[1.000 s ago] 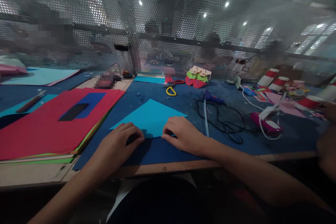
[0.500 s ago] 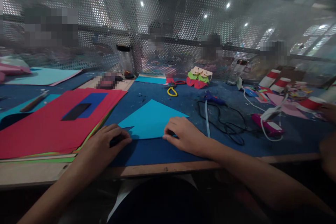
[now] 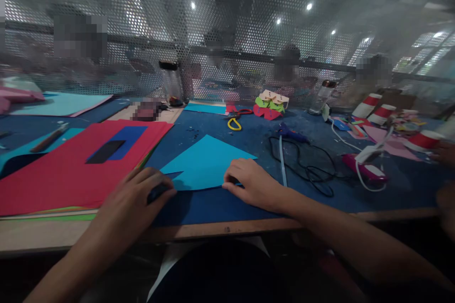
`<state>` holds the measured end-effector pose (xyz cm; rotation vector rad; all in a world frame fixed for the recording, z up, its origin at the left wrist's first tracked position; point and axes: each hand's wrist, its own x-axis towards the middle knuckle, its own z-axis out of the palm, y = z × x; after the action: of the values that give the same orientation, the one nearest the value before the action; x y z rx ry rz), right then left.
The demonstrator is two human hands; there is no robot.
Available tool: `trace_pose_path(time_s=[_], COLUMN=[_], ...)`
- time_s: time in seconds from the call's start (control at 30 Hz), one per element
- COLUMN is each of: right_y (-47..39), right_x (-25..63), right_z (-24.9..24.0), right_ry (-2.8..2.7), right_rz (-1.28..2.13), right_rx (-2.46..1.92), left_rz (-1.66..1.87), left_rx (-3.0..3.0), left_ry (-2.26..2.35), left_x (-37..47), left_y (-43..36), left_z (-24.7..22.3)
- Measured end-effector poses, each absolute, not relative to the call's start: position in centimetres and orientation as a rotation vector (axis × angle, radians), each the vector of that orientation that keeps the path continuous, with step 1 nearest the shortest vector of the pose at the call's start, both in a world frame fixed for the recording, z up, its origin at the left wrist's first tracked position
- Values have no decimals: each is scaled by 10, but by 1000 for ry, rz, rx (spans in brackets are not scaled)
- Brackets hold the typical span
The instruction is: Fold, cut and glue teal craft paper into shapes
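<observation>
A blue paper sheet (image 3: pixel 208 163) with a pointed top lies on the dark blue table mat (image 3: pixel 213 208). At its lower left corner is my left hand (image 3: pixel 147 194), fingers curled and tips at the paper's edge, slightly blurred. My right hand (image 3: pixel 249 182) rests on the sheet's lower right edge, its thumb and fingers closed on it. Left of the sheet lies a stack of red paper (image 3: pixel 71 175), with a blue strip (image 3: pixel 133 139) and a black piece (image 3: pixel 105 152) on top.
Yellow-handled scissors (image 3: pixel 234 124) lie behind the sheet. To the right are a glue gun (image 3: pixel 293 133) with a black cord and a magenta device (image 3: pixel 366 168). Bottles (image 3: pixel 171 85) stand by the mesh screen (image 3: pixel 227 19). Another person's hand (image 3: pixel 444 151) shows at far right.
My left hand has shifted very slightly at the sheet's lower left corner. My right hand stays on the lower right edge. The whole view has moved a little.
</observation>
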<state>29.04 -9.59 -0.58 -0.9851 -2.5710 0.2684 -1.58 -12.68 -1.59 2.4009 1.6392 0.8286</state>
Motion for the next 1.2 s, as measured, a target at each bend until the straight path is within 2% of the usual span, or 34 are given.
trace_pose_path(time_s=[0.17, 0.3, 0.6, 1.2], right_y=[-96, -96, -92, -93], right_x=[291, 291, 290, 284], right_z=[-7, -7, -6, -9], right_ry=[-2570, -2571, -2494, -2454], right_rz=[253, 248, 414, 367], right_rx=[-982, -976, -1023, -1147], left_rz=[734, 723, 735, 733], left_rx=[2520, 2477, 2414, 2471], left_ry=[1412, 1415, 1457, 1478], left_x=[32, 50, 51, 56], left_y=[-122, -115, -111, -111], left_z=[-12, -17, -21, -21])
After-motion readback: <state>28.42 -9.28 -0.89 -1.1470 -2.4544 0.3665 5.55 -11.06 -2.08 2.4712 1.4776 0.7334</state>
